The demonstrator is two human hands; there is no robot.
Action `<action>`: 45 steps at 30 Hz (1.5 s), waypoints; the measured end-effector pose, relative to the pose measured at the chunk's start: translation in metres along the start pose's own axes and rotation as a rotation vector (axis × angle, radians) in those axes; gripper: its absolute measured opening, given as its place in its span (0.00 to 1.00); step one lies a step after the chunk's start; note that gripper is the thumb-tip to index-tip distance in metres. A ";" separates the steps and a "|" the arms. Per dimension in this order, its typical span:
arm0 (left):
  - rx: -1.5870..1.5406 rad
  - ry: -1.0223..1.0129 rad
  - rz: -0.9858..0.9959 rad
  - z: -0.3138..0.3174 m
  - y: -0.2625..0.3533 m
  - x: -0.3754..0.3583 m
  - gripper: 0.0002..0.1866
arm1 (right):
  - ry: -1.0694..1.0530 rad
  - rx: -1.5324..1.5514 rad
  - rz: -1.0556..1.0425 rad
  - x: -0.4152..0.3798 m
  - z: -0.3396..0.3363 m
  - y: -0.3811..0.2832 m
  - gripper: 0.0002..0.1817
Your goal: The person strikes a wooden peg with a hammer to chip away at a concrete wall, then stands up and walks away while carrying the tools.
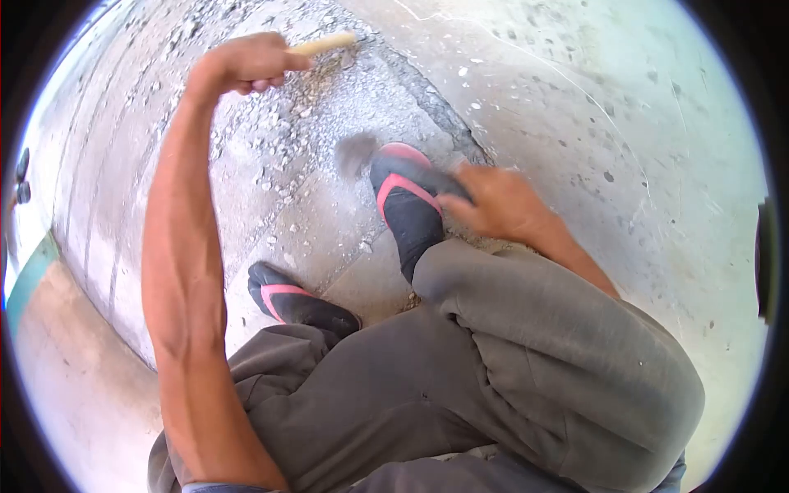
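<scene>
Your left hand (251,64), 11 o'clock: fingers clenched round a pale rod (329,42) by loose rubble (283,123). Your right hand (505,205), 2 o'clock: grasping a motion-blurred, dark-handled tool (450,182) reaching toward 11.

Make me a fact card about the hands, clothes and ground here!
Left hand: grip closed around a tan, rod-shaped handle, perhaps wooden
Right hand: grip closed around a dark, long-handled tool, blurred
Clothes: loose grey-brown trousers, black fabric socks, pink-strapped flip-flops
Ground: grey, hard floor with loose, pale rubble
</scene>
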State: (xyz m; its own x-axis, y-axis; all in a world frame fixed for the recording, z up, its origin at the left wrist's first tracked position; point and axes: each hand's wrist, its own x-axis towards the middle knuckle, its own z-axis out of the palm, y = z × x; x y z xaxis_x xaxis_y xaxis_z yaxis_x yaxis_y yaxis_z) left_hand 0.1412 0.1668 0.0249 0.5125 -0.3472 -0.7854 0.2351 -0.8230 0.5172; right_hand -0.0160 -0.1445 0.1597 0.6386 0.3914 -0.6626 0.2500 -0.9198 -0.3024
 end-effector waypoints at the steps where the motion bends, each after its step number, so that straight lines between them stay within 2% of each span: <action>1: -0.034 0.076 0.037 -0.005 0.001 -0.005 0.19 | -0.004 -0.009 -0.090 0.002 0.014 -0.002 0.21; 3: -0.096 0.167 0.117 -0.008 0.009 -0.018 0.21 | -0.010 -0.040 -0.242 0.015 0.042 -0.007 0.19; 6: -0.085 0.000 0.210 -0.004 0.021 -0.004 0.23 | -0.007 -0.079 -0.375 0.028 0.067 -0.014 0.19; 8: 0.007 -0.151 0.230 0.003 0.028 0.009 0.29 | 0.011 -0.072 -0.453 0.030 0.074 -0.013 0.18; 12: 0.077 -0.335 0.280 0.031 0.050 0.024 0.29 | 0.369 -0.061 -0.182 0.033 0.056 -0.008 0.19; 14: -0.022 -0.402 0.298 0.048 0.054 0.037 0.26 | 0.509 -0.138 -0.030 0.040 0.036 -0.001 0.20; 16: -0.148 -0.495 0.310 0.063 0.057 0.049 0.24 | 0.457 -0.229 0.049 0.044 0.040 0.013 0.20; 21: -0.485 -0.378 0.389 0.094 0.068 0.074 0.19 | 0.301 -0.253 0.280 0.058 0.062 0.051 0.18; 24: -0.808 0.036 0.420 0.112 0.079 0.087 0.19 | 0.285 -0.236 0.343 0.064 0.072 0.068 0.15; 25: -0.714 -0.001 0.402 0.108 0.080 0.093 0.21 | 0.251 -0.240 0.376 0.065 0.075 0.071 0.14; 28: -0.501 0.305 0.529 0.129 0.077 0.110 0.22 | 0.230 -0.190 0.438 0.069 0.078 0.074 0.12; 29: -0.513 0.311 0.471 0.134 0.076 0.115 0.21 | 0.241 -0.163 0.453 0.070 0.078 0.075 0.12; 32: -0.241 0.366 0.426 0.137 0.079 0.109 0.17 | 0.220 -0.122 0.466 0.065 0.073 0.064 0.12; 35: 0.023 0.611 0.448 0.139 0.087 0.095 0.17 | 0.247 -0.128 0.465 0.065 0.082 0.074 0.11; 38: -0.028 0.466 0.443 0.134 0.091 0.098 0.15 | 0.215 -0.147 0.437 0.063 0.090 0.088 0.11; 41: -0.066 0.500 0.318 0.145 0.096 0.099 0.12 | 0.285 -0.083 0.419 0.055 0.089 0.085 0.12; 44: -0.012 0.575 0.379 0.155 0.090 0.110 0.13 | 0.219 -0.085 0.428 0.056 0.085 0.079 0.10; 45: -0.003 0.543 0.379 0.154 0.089 0.110 0.13 | 0.229 -0.076 0.437 0.055 0.087 0.079 0.11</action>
State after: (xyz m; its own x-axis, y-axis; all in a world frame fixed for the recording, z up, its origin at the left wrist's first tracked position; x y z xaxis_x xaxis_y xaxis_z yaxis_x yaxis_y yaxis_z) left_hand 0.0911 -0.0144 -0.0679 0.9036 -0.3357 -0.2661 -0.0417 -0.6871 0.7253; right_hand -0.0241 -0.1929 0.0401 0.8368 -0.0392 -0.5462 -0.0297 -0.9992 0.0262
